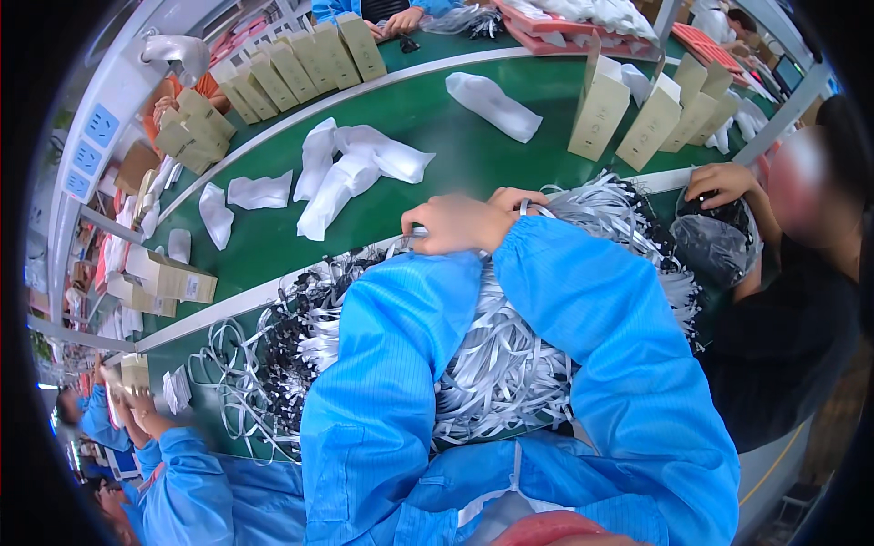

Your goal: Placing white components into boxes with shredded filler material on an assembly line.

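Note:
A big heap of flat silver-grey straps (501, 364) with black end pieces lies under my forearms. My hands cross above its far edge. My right hand (458, 224), partly blurred, reaches leftward out of its cuff with curled fingers; a small grey bit shows at its fingertips, too little to name. Beyond it, the fingers of my left hand (517, 199) show, bent at a grey strap (523, 208); the rest of that hand is hidden behind the right one.
White wrapped pieces (492, 106) lie on the green conveyor belt (437, 182) past a pale rail. Tan boxes (598, 107) stand along it. At right, a co-worker's hand (719, 185) is over a clear bag (715, 241). Another blue-sleeved worker (191, 482) is at left.

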Tool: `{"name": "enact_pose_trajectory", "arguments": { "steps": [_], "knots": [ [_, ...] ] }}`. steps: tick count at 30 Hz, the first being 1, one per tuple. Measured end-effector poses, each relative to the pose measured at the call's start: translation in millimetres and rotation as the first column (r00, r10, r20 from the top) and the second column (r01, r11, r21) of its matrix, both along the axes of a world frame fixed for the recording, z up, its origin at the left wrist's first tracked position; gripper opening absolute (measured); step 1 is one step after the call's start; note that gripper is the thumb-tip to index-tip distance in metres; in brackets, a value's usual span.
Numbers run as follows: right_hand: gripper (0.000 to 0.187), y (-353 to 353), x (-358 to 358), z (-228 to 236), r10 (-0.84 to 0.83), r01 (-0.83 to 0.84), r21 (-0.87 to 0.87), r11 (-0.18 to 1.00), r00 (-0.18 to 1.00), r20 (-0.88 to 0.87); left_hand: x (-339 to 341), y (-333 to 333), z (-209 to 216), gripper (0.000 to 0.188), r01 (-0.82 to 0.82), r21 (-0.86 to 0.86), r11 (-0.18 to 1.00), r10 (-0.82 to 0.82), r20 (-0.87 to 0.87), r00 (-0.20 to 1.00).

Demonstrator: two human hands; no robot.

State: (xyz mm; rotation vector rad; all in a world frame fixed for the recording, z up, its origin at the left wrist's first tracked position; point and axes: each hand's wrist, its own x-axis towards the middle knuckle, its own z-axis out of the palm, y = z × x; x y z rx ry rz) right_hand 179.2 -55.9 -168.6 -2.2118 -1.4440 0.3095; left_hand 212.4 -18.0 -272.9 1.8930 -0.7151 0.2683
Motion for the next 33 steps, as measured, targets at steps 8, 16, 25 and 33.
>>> {"name": "enact_pose_trajectory", "arguments": {
  "steps": [8,16,25,33],
  "knots": [
    [0.027,0.5,7.0,-7.8,-0.060,0.062,0.030,0.998,0.996,-0.065,-18.5,-12.8,9.4,0.030,-0.044,-0.044,0.998,0.041,-0.058,0.997],
    [0.030,-0.6,4.9,-8.2,-0.120,0.119,-0.024,0.993,0.990,-0.069,-20.3,-12.5,2.7,0.029,-0.117,-0.060,0.991,0.119,0.026,0.993],
    [0.031,7.5,1.1,-2.8,-0.139,0.136,-0.057,0.989,0.989,-0.055,7.6,7.6,3.3,0.032,0.147,0.027,0.989,-0.139,-0.201,0.970],
    [0.030,-1.5,5.7,-8.4,-0.153,0.151,-0.028,0.988,0.986,-0.067,-19.7,-12.2,5.8,0.036,-0.109,-0.078,0.991,0.117,0.107,0.987]
  ]
}}
